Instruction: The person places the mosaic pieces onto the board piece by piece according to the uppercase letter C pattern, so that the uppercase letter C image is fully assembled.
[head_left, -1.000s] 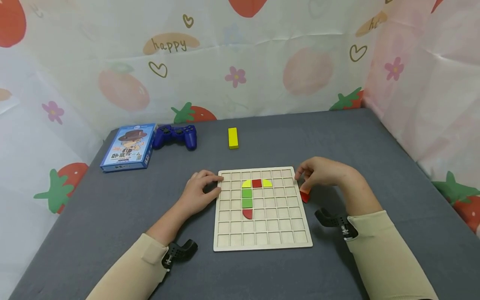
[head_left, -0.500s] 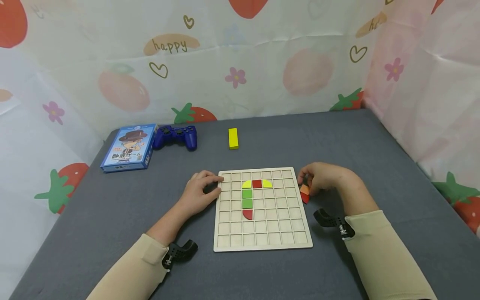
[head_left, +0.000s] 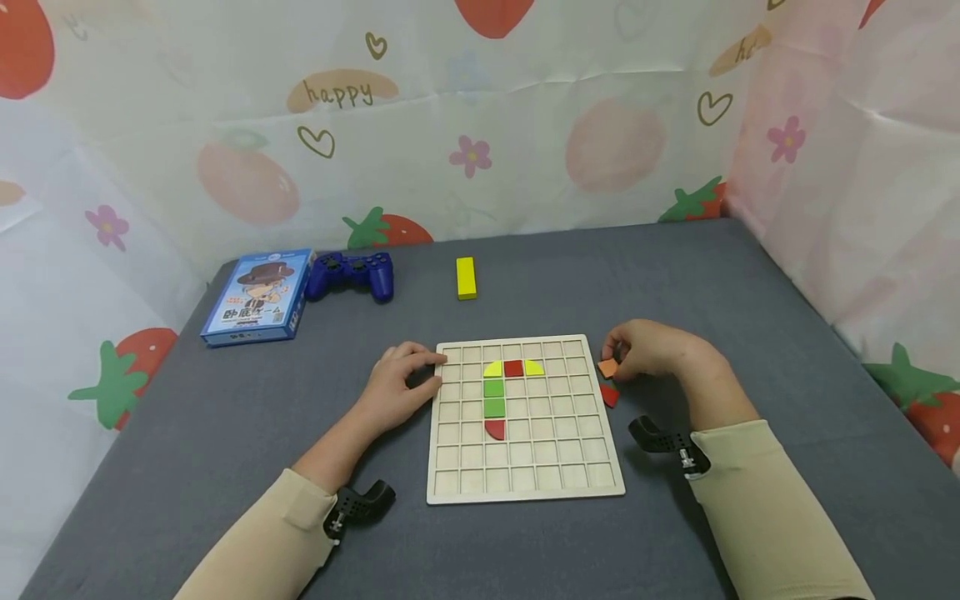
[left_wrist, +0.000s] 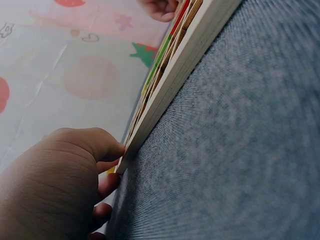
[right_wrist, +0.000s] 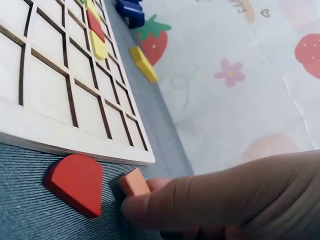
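The wooden grid board (head_left: 555, 479) lies in the middle of the table in the head view. My left hand (head_left: 397, 383) rests at its left edge, fingertips and thumb touching the rim, as the left wrist view also shows. Just off the board's right edge, my right hand (head_left: 648, 350) pinches a small orange block (right_wrist: 134, 183) between thumb and fingers. Close by, a red rounded piece (right_wrist: 77, 184) lies on the cloth, apart from the orange one. Set in the board are yellow rounded pieces (head_left: 534, 367), a red square (head_left: 513, 367), green squares (head_left: 494, 388) and a red rounded piece (head_left: 495, 428).
Beyond the board lies a yellow block (head_left: 466, 278). Further left are a blue game controller (head_left: 350, 273) and a blue box (head_left: 258, 296) with a cartoon figure. A grey cloth (head_left: 720, 275) covers the table, with a printed curtain (head_left: 525, 100) behind it.
The orange block, hidden at first and then seen against the red rounded piece, has moved away from it with my right hand, toward the far side. My left hand stays put.
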